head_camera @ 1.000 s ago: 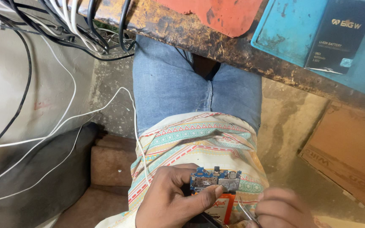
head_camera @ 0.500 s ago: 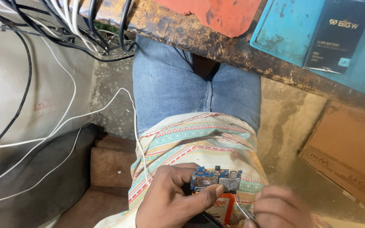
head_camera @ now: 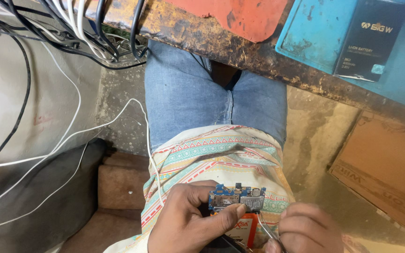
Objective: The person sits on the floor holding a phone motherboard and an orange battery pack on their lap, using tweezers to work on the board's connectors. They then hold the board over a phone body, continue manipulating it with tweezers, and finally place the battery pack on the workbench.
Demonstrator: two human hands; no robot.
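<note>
Left-hand grip (head_camera: 188,225) around blue circuit board (head_camera: 236,198)

1. Up ahead of your hands — a worn wooden bench edge (head_camera: 221,44) bearing a blue tray (head_camera: 312,33) and a black box (head_camera: 369,40).
2. Far left — tangled cables (head_camera: 78,28).
3. Right — a cardboard box (head_camera: 385,168).

Small blue circuit board (head_camera: 236,198), lap-level.

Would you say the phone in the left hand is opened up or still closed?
Opened up. The phone shows its bare blue circuit board and orange battery, with no back cover over them, while the left hand grips it.
</note>
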